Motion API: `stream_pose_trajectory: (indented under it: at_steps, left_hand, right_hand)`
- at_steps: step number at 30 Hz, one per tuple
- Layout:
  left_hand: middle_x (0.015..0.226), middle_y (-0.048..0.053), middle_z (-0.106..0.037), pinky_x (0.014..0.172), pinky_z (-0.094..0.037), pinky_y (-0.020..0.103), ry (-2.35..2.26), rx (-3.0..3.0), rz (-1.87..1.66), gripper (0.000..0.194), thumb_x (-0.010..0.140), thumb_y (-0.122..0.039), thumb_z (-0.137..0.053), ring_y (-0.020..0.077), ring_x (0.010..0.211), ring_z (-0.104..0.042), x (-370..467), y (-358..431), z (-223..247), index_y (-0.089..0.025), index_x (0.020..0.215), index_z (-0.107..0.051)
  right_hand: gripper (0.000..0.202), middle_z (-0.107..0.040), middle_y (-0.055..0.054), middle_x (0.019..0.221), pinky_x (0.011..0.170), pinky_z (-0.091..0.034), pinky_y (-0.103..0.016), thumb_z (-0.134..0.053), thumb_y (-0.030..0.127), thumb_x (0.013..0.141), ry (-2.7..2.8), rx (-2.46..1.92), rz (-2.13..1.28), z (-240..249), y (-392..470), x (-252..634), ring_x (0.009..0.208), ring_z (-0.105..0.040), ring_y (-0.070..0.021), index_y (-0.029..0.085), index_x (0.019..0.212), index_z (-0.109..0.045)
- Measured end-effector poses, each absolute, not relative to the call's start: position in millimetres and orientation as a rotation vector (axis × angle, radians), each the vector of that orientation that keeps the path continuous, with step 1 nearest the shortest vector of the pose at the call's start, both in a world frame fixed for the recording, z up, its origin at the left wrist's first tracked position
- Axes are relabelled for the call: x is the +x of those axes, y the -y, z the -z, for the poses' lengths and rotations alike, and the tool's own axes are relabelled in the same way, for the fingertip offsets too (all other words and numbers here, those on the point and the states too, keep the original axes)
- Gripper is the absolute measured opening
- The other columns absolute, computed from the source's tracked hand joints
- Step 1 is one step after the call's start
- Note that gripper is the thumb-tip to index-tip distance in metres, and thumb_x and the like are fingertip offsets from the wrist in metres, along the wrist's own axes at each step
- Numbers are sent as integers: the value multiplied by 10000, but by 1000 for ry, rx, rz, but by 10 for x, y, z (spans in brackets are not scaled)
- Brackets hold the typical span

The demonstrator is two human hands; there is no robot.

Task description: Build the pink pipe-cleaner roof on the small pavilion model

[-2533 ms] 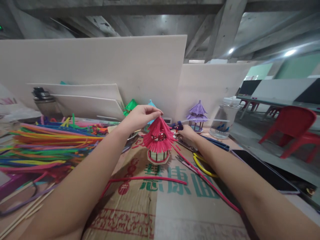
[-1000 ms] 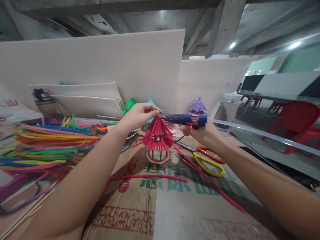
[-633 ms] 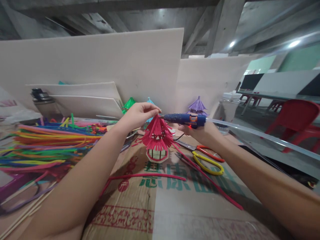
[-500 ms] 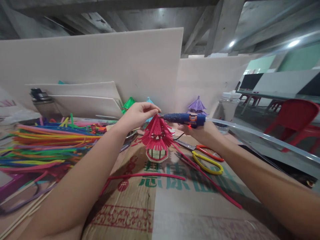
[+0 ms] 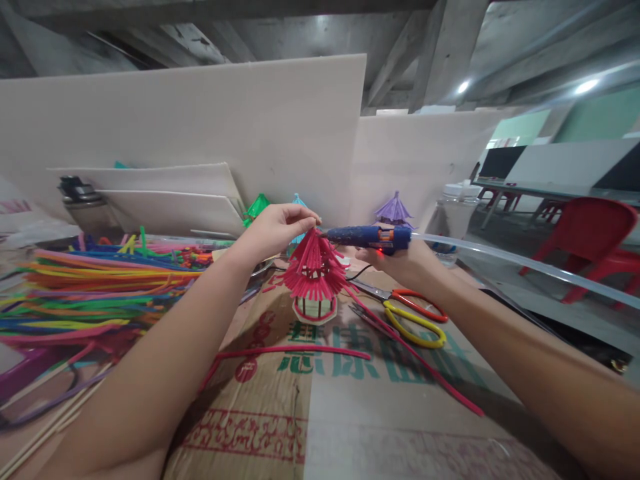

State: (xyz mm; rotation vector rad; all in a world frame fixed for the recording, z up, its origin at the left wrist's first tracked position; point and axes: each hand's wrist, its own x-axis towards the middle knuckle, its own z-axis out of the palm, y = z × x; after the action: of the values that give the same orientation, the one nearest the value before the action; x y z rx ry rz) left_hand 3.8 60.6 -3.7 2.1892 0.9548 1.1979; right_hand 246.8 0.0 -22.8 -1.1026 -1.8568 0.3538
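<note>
A small pavilion model (image 5: 316, 277) with a two-tiered pink-red roof stands upright on the cardboard. The fingers of my left hand (image 5: 283, 230) are pinched together at the roof's peak; whether they grip the peak or a small piece there is hidden. My right hand (image 5: 403, 263) is closed around a blue hot glue gun (image 5: 367, 237), its nozzle at the roof just below the peak. A long clear glue stick (image 5: 500, 259) runs out of the gun's back to the right, and a red light glows on its underside.
Scissors with orange and yellow handles (image 5: 415, 333) lie right of the model, beside red pipe cleaners (image 5: 300, 349). Many coloured pipe cleaners (image 5: 115, 287) are heaped at left. Green (image 5: 257, 207) and purple (image 5: 395, 208) roofs stand behind, before white boards (image 5: 200, 127). A clear bottle (image 5: 457, 210) stands at right.
The glue stick behind the gun has dipped slightly lower on the right. Both hands, the glue gun and the pavilion model look almost unmoved.
</note>
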Motion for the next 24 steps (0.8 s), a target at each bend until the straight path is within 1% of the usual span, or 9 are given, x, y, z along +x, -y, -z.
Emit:
stream_pose_trajectory:
  at_steps: [6,13,18,21,24]
  left_hand:
    - [954,73,-752,830,-497,301,-951,2199,-1192,360,844,-474,-646,188,883,-660,35,-610,40,-144,951,-742]
    - [945,68,-755,808,-494,288,-969,2210,-1201,341,848,-458,-641,179,871,-659,29,-613,36,-148,944,-746]
    - [946,70,-757,805,-495,287,-971,2210,-1195,346,847,-454,-641,182,877,-663,36,-602,35,-142,950,-747]
    - [947,70,-759,813,-498,287,-962,2203,-1196,340,844,-448,-645,183,882,-666,40,-596,34,-141,950,-747]
    - [946,70,-761,816,-501,285,-946,2196,-1196,332,846,-442,-647,182,883,-669,40,-598,34,-141,946,-746]
  right_hand:
    - [370,-652,-32,707,583,-450,-299,-768,521,682,1838,-1091,-439,196,33,2449,662,-586,-183,188,802,-661]
    - [279,-644,-13,699,583,-419,-293,-742,428,702,1848,-1082,-461,205,21,2459,618,-541,-154,193,835,-670]
    - [315,-612,0,652,567,-385,-289,-720,491,702,1845,-1141,-357,203,25,2458,598,-516,-154,206,813,-643]
    - [347,-596,-1,652,579,-381,-295,-704,533,702,1865,-1193,-291,199,37,2447,618,-525,-167,211,790,-613]
    - [336,-592,-8,673,589,-390,-300,-699,522,691,1858,-1182,-287,205,36,2438,637,-531,-177,220,774,-578]
